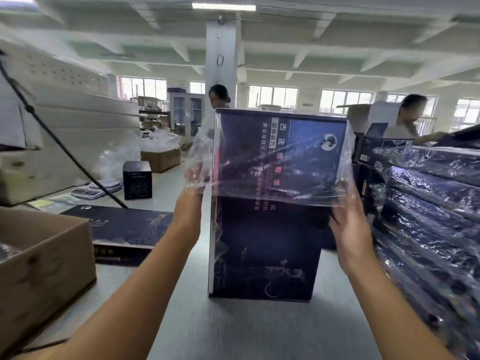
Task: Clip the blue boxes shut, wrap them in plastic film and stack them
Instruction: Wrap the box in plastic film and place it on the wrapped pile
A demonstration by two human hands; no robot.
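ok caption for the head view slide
Upright blue box, its upper half under plastic film held by the left hand and right hand, beside a stack of wrapped boxes.

upright box (265, 250) on table (233, 331); wrapped stack (426, 203) right, perhaps touching.

Grey table (233, 328). Brown carton (44, 258), open, near left edge. White scale (96, 189), left, beside a small black cube box (137, 183). Second carton (161, 159) farther back, heaped with clear bags (161, 140). White boards (78, 120) stacked along the left; black cable (59, 144) slanting across them. White pillar (220, 61), centre. Glazed cabinet (187, 113) behind. Windows (272, 97) along the far wall. Two people (219, 96) (411, 113), background. Ceiling lamp (223, 6), lit.
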